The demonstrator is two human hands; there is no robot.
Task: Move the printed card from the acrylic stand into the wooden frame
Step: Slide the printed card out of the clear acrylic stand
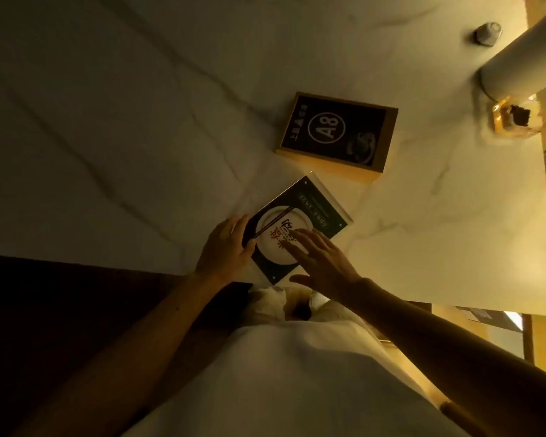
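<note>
While the marble table (108,152) carries everything, the wooden frame (388,143) at one o'clock already holds an "A8" card. Nearer, the acrylic stand (328,200) lies flat with the printed card (281,244) inside. I judge the left hand (226,250), clamped on the stand's edge, should hold firm while the right hand (323,264), fingers spread flat on top, slides the card out.

There is a single view, from a camera worn on the person's head, looking steeply down and a little forward. It sits close above the near edge of the pale marble tabletop (139,137), whose surface fills the upper part of the picture. The wearer's own light-clothed torso and both forearms rise from the bottom edge toward that near edge. The wide lens bends the tabletop's right edge. The light is dim and warm, brighter to the right of the tabletop. No second view shares the scene.
</note>
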